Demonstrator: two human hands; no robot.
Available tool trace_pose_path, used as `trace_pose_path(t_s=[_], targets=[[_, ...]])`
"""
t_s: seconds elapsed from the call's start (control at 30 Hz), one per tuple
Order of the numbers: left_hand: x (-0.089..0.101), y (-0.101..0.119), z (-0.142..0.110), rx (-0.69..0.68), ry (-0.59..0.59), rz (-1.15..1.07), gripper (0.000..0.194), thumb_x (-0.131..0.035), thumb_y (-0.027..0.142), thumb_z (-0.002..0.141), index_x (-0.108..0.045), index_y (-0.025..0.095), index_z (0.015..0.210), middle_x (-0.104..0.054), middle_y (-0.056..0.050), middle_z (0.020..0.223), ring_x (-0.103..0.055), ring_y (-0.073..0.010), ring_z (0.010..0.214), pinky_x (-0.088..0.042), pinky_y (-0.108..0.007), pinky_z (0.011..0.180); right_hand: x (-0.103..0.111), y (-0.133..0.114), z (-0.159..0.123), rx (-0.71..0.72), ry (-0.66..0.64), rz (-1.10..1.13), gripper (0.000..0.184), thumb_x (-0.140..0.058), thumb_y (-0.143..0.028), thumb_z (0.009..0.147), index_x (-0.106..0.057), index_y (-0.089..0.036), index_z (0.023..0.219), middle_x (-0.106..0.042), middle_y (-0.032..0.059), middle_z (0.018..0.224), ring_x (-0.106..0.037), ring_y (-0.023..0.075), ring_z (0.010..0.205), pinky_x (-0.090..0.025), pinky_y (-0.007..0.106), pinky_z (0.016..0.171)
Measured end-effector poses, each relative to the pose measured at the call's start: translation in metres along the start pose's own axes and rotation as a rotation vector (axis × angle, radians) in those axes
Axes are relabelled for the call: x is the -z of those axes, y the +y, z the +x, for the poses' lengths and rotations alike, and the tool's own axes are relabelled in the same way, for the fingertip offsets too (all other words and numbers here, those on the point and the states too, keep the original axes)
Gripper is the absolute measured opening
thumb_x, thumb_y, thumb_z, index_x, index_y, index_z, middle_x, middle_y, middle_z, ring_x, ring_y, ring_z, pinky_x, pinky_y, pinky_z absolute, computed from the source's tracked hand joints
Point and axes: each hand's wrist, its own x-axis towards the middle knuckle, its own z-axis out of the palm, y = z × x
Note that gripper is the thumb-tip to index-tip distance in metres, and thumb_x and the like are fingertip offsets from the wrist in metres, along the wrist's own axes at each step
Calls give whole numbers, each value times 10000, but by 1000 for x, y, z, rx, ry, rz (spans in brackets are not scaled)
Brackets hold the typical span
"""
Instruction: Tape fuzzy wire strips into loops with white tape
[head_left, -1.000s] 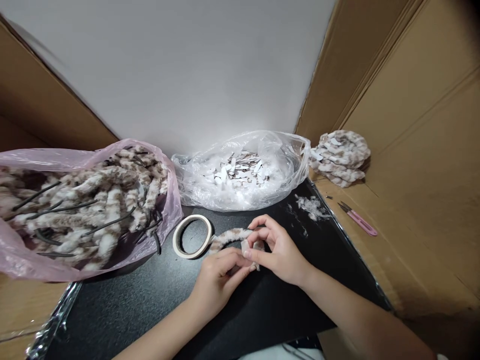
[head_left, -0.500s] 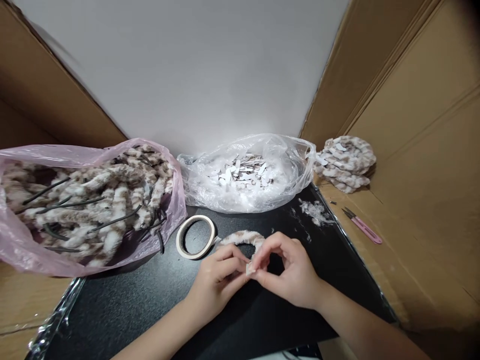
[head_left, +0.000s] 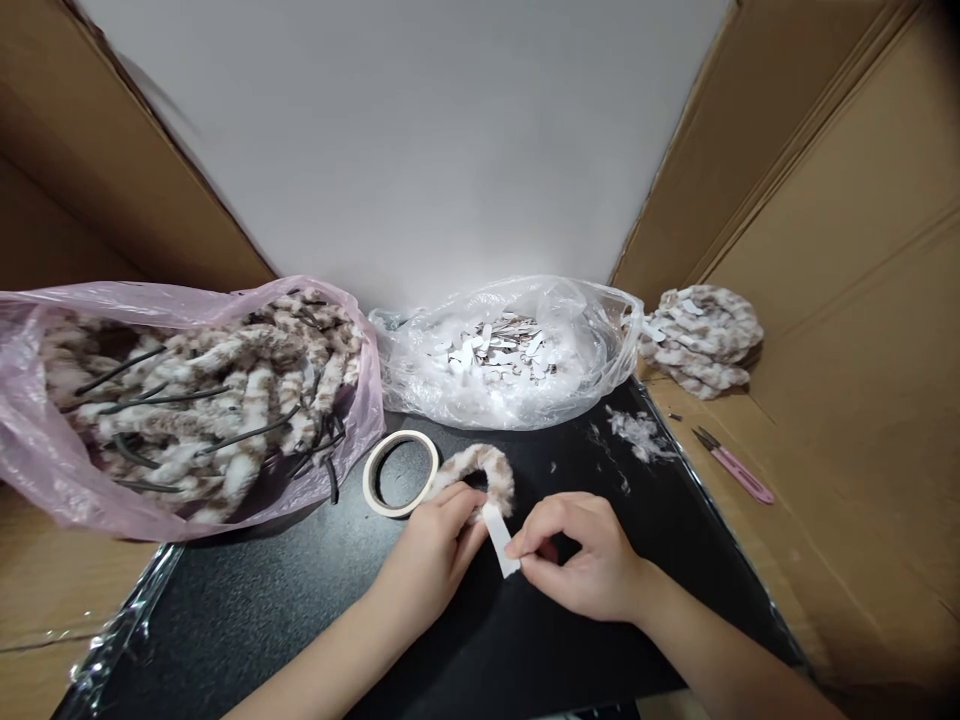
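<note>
The right hand [head_left: 581, 555] pinches the lower end of a white strip [head_left: 499, 540] between thumb and forefinger; the left hand [head_left: 427, 550] pinches a fluffy ring [head_left: 499, 478] where the strip's upper end meets it, around the middle of the table [head_left: 225, 600]. Just left of the ring lies a tape roll [head_left: 370, 490]. A clear bag [head_left: 502, 412] sits along the far edge, a pink bag [head_left: 370, 395] at the far left corner; pink snips [head_left: 742, 477] lie beyond the right edge.

the tape roll [head_left: 370, 483] is parked on the table [head_left: 262, 600] just left of the fabric ring [head_left: 496, 470], one bag [head_left: 372, 385] is dumped further left, a second bag [head_left: 596, 370] is set behind, and the snips [head_left: 741, 475] plus fabric bundle [head_left: 709, 345] are left past the right edge
</note>
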Motion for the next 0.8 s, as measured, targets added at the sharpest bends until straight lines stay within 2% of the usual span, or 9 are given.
trace_pose_path(t_s=[0.1,0.23,0.33,0.47,0.6,0.7,0.8], targets=[[-1,1,0,-51,-45,39,208,-489,137,866,-543,188,672,-572,-20,623,-544,-165,567,-415,-247,526,1,0,1,-6,11,-21,168,-598,-78,709,-605,-240,754,-681,-24,630,-556,106,470,-464,235,509],[11,10,2,-26,-246,-143,244,-394,154,943,-603,199,825,-639,-21,759,-604,-161,719,-485,-251,692,2,0,2,5,-25,-35,155,-600,-85,711,-613,-235,747,-634,-39,576,-521,94,447,-438,223,492],[24,11,2,36,-361,-288,268,-374,162,951,-634,207,902,-646,-1,789,-604,-134,730,-497,-211,679,3,-1,3,16,-60,-8,158,-604,-75,706,-608,-229,742,-609,-50,557,-497,81,433,-426,212,491],[27,2,-2,71,-346,-388,283,-400,140,904,-665,206,827,-607,15,681,-555,-118,600,-477,-184,557,3,1,2,22,-100,-9,157,-604,-78,707,-606,-232,740,-617,-50,558,-472,81,422,-421,221,499],[22,-1,-5,89,-279,-420,309,-377,153,912,-660,203,801,-605,3,670,-555,-123,598,-485,-192,571,2,4,2,44,-131,-9,177,-599,-63,701,-601,-234,745,-641,-47,575,-464,84,422,-416,225,503],[21,4,-4,51,-291,-360,328,-333,183,950,-642,201,842,-619,-8,717,-574,-135,670,-500,-206,630,1,7,4,69,-138,-12,171,-608,-64,715,-594,-232,743,-647,-49,579,-482,87,429,-419,226,515],[23,10,-1,7,-286,-177,295,-333,220,974,-602,202,855,-614,-2,747,-564,-133,690,-494,-211,657,2,10,7,114,-151,-49,155,-593,-68,758,-602,-223,757,-660,-37,606,-542,100,483,-434,230,553]])
